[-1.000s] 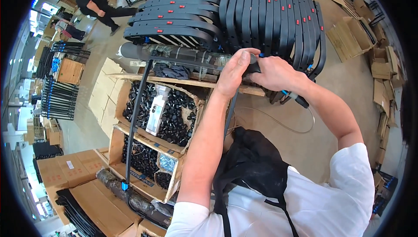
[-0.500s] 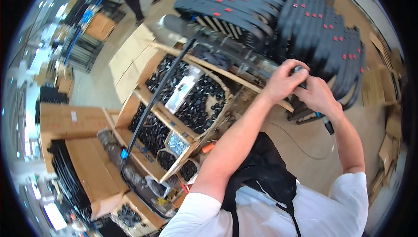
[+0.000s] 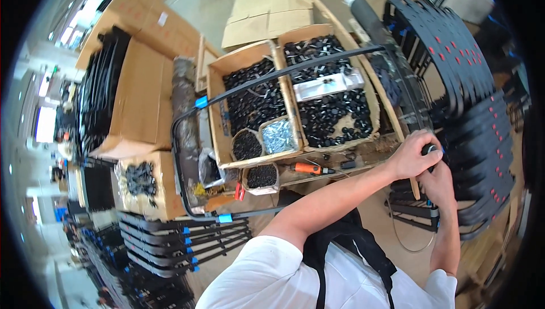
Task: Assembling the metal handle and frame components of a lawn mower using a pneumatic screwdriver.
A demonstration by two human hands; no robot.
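Note:
At the right, both my hands are close together at the end of a black tubular frame (image 3: 278, 73) with blue clips. My left hand (image 3: 413, 154) is closed around a small dark rounded piece (image 3: 430, 149) that shows by its thumb. Just below it, my right hand (image 3: 438, 184) is wrapped round a slim black corded power screwdriver (image 3: 434, 219), whose lower end and cable hang beneath the wrist. The fingers hide the tool's upper part and the spot where it meets the frame. The frame lies across the open parts boxes and curves down at the left.
Wooden-edged boxes (image 3: 299, 104) hold black fittings, a white tray (image 3: 329, 86) and silver screws (image 3: 277, 136). An orange-handled tool (image 3: 307, 168) lies on the bench edge. Stacked dark panels with red dots (image 3: 482, 138) stand at the right. A large carton (image 3: 142, 90) and racked black tubes (image 3: 164, 246) are left.
My view has swung to the left, so the boxes appear nearer the middle and the racked tubes have come in. Both hands stay together on the same spot, still gripping.

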